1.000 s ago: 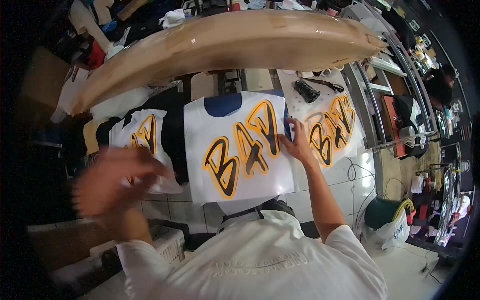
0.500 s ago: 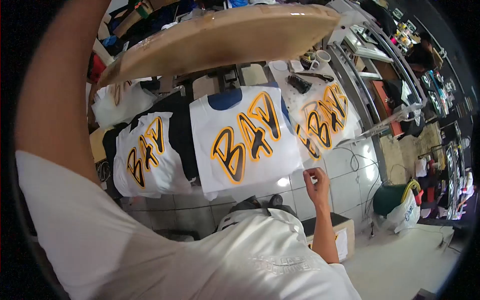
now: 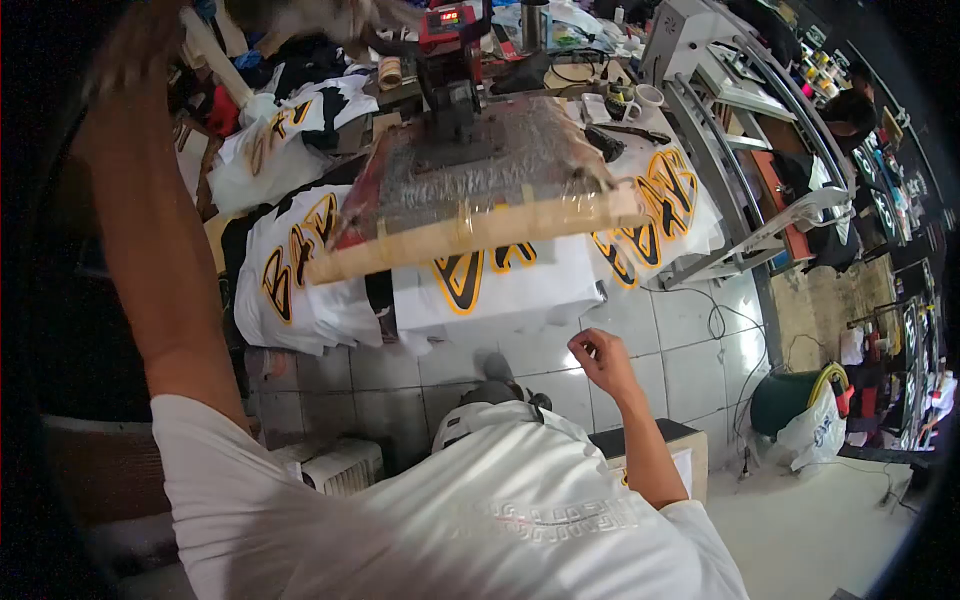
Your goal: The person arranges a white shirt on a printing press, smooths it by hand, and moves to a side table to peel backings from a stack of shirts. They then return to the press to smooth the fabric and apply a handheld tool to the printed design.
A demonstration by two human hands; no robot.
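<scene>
A heat press with a tape-covered upper plate (image 3: 480, 165) is tilted over a white T-shirt (image 3: 540, 285), hiding most of its orange-and-black "BAD" print. My left hand (image 3: 135, 55) is raised at the upper left, smeared by motion. Whether it grips anything cannot be made out. In front of the shirt's lower edge, my right hand (image 3: 605, 360) hangs in the air with fingers curled in. Nothing shows in it.
Printed white shirts (image 3: 285, 265) lie to the left of the press. At right is a sheet with another "BAD" print (image 3: 650, 225), near a mug (image 3: 648, 98). A metal frame (image 3: 740, 130) stands beyond. A cable (image 3: 715, 315) runs across the floor.
The press plate has come down over the middle shirt, covering much of its print. My left hand has come into view at the upper left. My right hand has shifted slightly left.
</scene>
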